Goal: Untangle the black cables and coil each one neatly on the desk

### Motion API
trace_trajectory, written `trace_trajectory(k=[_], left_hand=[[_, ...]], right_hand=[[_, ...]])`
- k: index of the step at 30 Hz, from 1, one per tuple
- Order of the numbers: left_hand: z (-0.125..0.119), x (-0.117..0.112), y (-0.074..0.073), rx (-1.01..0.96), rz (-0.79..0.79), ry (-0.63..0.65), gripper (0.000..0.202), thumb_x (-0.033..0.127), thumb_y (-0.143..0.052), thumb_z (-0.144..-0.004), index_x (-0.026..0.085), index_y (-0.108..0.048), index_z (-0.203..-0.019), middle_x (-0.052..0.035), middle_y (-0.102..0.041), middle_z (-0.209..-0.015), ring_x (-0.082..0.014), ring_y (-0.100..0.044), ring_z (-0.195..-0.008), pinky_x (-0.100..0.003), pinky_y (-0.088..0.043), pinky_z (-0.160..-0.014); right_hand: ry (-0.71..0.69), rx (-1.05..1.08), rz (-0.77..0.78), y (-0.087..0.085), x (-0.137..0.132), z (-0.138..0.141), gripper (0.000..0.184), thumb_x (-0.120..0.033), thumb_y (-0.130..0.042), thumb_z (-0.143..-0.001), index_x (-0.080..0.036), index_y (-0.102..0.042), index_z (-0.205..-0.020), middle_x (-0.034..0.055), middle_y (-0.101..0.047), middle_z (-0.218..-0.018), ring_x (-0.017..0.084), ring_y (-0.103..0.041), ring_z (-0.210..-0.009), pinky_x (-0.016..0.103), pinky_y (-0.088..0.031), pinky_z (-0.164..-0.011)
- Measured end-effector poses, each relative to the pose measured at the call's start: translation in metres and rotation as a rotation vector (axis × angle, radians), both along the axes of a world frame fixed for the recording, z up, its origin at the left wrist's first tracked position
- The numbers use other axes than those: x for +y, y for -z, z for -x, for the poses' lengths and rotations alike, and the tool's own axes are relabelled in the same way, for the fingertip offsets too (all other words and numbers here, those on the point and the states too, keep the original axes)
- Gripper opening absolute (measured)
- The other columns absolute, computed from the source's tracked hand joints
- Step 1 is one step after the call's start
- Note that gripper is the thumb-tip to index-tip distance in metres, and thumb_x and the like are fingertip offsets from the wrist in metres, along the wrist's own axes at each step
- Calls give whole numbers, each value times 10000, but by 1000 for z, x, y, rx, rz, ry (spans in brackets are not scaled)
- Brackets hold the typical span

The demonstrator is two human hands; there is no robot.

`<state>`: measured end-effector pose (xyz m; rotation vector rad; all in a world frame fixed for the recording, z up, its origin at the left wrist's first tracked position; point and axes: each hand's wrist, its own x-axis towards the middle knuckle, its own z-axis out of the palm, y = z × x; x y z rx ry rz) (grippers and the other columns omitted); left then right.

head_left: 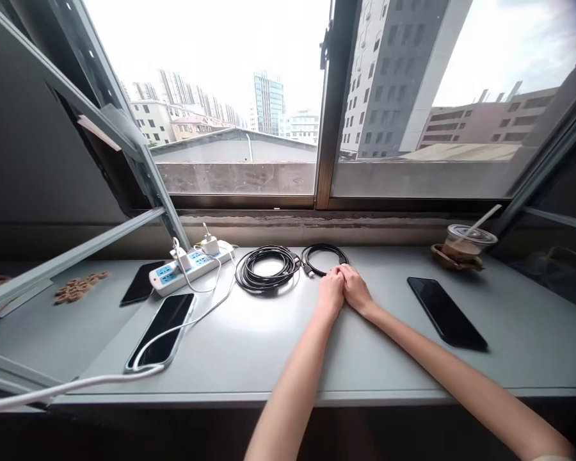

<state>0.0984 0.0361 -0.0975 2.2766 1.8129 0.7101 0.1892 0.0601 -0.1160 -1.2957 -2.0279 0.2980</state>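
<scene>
My left hand (331,292) and my right hand (356,290) lie side by side on the grey table, knuckles touching, with the fingers of both curled in. They sit against the near side of a small coil of black cable (324,246), covering part of its loop. A dark plug end (343,260) of that cable shows just beyond my right hand. Whether either hand grips anything is hidden. To the left lies a larger, thicker coil of black cable (267,282), its connector (295,261) turned toward the small coil.
A white power strip (199,267) with two plugged-in chargers stands at left. Near it are a phone (166,330) with a white cord across it and another dark phone (143,283). At right lie a black phone (446,312) and a lidded drink cup (463,243) in a cardboard holder.
</scene>
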Motion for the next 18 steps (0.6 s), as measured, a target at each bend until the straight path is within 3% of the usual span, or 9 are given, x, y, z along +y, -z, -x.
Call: trace_trajectory(k=[7,13,18], left_hand=[[4,0,5,-46,-5,-32,188,215,-479,-900,121,-573,-1033,-80,-592,-1047,-166,-578,-941,-358,-486,-835],[4,4,10,-115,-3,-48,248,262,-490,-898,122,-545,-1095,-82,-576,-1073,-179,-571,-954,-385,-481,-841],[4,5,9,-126,-6,-45,261,279,-496,-893,121,-543,-1095,-83,-569,-1075,-187,-562,-963,-397,-471,-847]], right_hand=[[121,-80,10,-3,-3,6,272,-207,-352,-879,-207,-624,-872,76,-607,-1000,186,-544,-911,262,-389,-649],[183,-126,13,-9,-1,7,249,-168,-381,-887,-187,-629,-881,46,-615,-993,147,-558,-902,242,-415,-684],[201,-147,26,-12,-2,8,183,-269,-475,-901,-137,-601,-919,48,-606,-998,141,-573,-891,314,-476,-762]])
